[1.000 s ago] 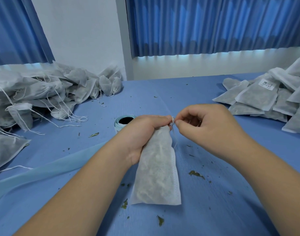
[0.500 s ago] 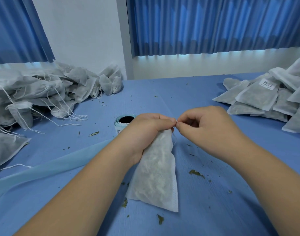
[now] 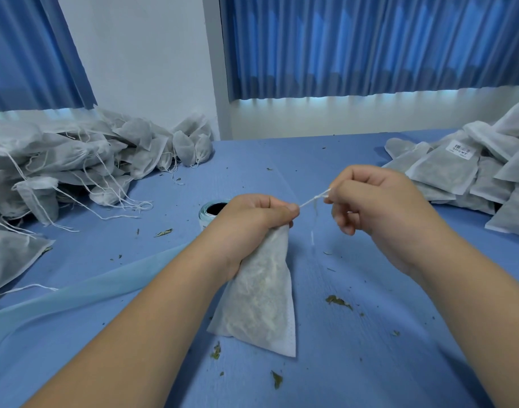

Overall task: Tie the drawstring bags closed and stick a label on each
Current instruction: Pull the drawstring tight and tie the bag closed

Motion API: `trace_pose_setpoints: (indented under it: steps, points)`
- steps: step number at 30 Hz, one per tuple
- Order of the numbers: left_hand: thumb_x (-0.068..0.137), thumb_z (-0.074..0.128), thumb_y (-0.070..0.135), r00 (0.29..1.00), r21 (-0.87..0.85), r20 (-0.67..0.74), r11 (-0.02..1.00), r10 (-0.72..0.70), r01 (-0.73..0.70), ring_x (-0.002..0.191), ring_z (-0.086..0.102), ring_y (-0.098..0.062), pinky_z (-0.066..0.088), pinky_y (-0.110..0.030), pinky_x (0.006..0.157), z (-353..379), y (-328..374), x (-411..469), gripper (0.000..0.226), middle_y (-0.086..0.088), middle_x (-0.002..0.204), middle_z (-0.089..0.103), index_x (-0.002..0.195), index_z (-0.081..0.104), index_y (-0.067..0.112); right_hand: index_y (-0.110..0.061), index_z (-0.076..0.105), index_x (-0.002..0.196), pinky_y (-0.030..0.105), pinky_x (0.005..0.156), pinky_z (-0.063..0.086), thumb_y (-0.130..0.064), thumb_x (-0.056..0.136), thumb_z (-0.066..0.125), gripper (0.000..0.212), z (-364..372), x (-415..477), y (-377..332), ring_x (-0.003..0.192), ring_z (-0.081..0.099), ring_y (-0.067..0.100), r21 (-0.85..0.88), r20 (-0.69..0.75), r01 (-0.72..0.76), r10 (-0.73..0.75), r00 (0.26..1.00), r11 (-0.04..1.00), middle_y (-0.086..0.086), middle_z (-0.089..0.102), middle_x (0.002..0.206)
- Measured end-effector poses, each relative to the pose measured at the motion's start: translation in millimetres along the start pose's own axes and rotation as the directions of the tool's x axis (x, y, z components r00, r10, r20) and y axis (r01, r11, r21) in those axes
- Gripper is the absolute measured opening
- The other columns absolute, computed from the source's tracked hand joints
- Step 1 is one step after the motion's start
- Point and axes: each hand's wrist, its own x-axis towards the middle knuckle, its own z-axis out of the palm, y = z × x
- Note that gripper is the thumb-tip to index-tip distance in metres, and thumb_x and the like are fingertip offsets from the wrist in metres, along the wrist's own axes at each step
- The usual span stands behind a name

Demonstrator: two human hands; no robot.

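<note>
Right hand (image 3: 379, 213) has pulled away from the left hand (image 3: 252, 225). Half a second ago the two were knuckle to knuckle at the bag's neck; now there is a gap between them, crossed by a taut run of white drawstring (image 3: 312, 198). The right hand pinches that string between thumb and forefinger, with its other fingers loosely curled below. A blurred loose tail hangs down from the line. The left hand is closed in a fist round the gathered neck of the drawstring bag (image 3: 261, 295). The bag hangs from that fist with its lower edge resting on the blue bench (image 3: 355, 363), just in front of the person and now slanted a little more to the right.

I judge this outward pull to be the cinching of the knot, so the tying of this bag looks nearly done. Whether the knot has seated cannot be told, because the fist hides the neck.

The label has yet to go on; none shows on the bag's visible face. The label roll (image 3: 212, 210) stands just behind the left hand, and its pale backing strip (image 3: 75, 293) trails off to the left. Untied bags (image 3: 61, 160) lie heaped far left, and finished bags (image 3: 464, 178), one showing a label (image 3: 460, 149), lie at the right. Leaf crumbs (image 3: 337, 301) dot the bench.
</note>
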Motion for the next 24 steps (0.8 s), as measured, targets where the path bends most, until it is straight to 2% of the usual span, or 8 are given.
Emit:
trace_pose_setpoints:
  steps: [3,7,10,13,16,19,22,24]
  points:
    - [0.087,0.072,0.023,1.0,0.005,0.025,1.0,-0.003,0.003,0.046,0.052,-0.006,0.042,-0.016,0.046,0.7,-0.1,-0.2,0.017,0.006,0.064,0.065,0.071,0.069,0.016,-0.014,0.062,0.059,0.022,0.043,0.036,-0.011,0.069,0.066,0.012,1.2,0.0,0.6,0.048,0.044,0.015,0.14,0.001,-0.007,0.007,1.0,0.99,0.001,0.05,0.052]
    - [0.087,0.071,0.024,0.999,0.02,0.035,1.0,0.017,-0.018,0.047,0.051,-0.006,0.042,-0.018,0.049,3.5,-0.3,-0.5,0.02,0.007,0.062,0.064,0.067,0.069,0.019,-0.012,0.061,0.063,0.021,0.042,0.033,0.001,0.082,0.061,0.023,3.3,-0.6,0.3,0.048,0.041,0.012,0.328,0.043,-0.047,0.035,0.998,0.943,-0.002,0.047,0.054]
    - [0.087,0.071,0.026,0.998,0.037,0.0,0.998,0.058,-0.058,0.051,0.051,-0.007,0.041,-0.023,0.056,5.0,-0.7,-0.1,0.025,0.008,0.062,0.062,0.062,0.068,0.022,-0.012,0.059,0.06,0.021,0.041,0.027,-0.006,0.07,0.065,0.013,5.7,-3.3,-2.2,0.046,0.034,0.012,0.423,0.156,-0.135,0.075,0.985,0.896,0.0,0.037,0.056]
    - [0.088,0.07,0.027,0.982,0.118,-0.108,0.983,0.153,-0.14,0.052,0.049,-0.003,0.039,-0.023,0.059,3.7,-0.6,2.3,0.027,0.013,0.06,0.059,0.063,0.066,0.022,-0.014,0.051,0.057,0.021,0.04,0.025,-0.012,0.063,0.061,0.012,3.3,-4.6,-5.8,0.044,0.027,0.011,0.438,0.306,-0.312,0.187,0.934,0.843,-0.002,0.025,0.058]
    - [0.089,0.068,0.027,0.953,0.244,-0.186,0.951,0.238,-0.19,0.047,0.043,-0.001,0.036,-0.016,0.051,3.4,-2.9,5.0,0.023,0.01,0.061,0.054,0.067,0.064,0.023,-0.014,0.048,0.059,0.021,0.038,0.023,-0.017,0.059,0.056,0.009,-0.7,-3.4,-7.2,0.045,0.022,0.011,0.319,0.41,-0.481,0.339,0.847,0.816,-0.003,0.02,0.059]
    - [0.09,0.067,0.027,0.954,0.321,-0.157,0.927,0.254,-0.194,0.039,0.036,-0.001,0.029,-0.014,0.041,7.4,-6.1,6.0,0.023,0.006,0.06,0.05,0.069,0.062,0.022,-0.015,0.05,0.059,0.019,0.038,0.021,-0.016,0.062,0.061,0.011,-1.4,-1.0,-4.4,0.044,0.021,0.009,0.348,0.346,-0.447,0.331,0.878,0.824,-0.004,0.021,0.058]
    - [0.091,0.067,0.029,0.96,0.318,-0.128,0.927,0.251,-0.2,0.042,0.038,0.0,0.031,-0.013,0.044,12.8,-8.0,6.6,0.023,0.005,0.065,0.053,0.069,0.062,0.022,-0.018,0.055,0.051,0.019,0.039,0.02,-0.015,0.068,0.064,0.019,3.0,-0.9,-1.6,0.043,0.02,0.008,0.457,0.284,-0.359,0.249,0.926,0.813,-0.005,0.019,0.057]
    - [0.091,0.066,0.029,0.956,0.32,-0.141,0.926,0.257,-0.202,0.045,0.04,-0.001,0.033,-0.013,0.045,15.1,-8.3,7.3,0.022,0.006,0.066,0.055,0.07,0.062,0.023,-0.017,0.056,0.053,0.019,0.039,0.02,-0.015,0.07,0.064,0.019,5.9,-1.4,0.0,0.043,0.02,0.007,0.509,0.288,-0.353,0.231,0.929,0.785,-0.006,0.019,0.057]
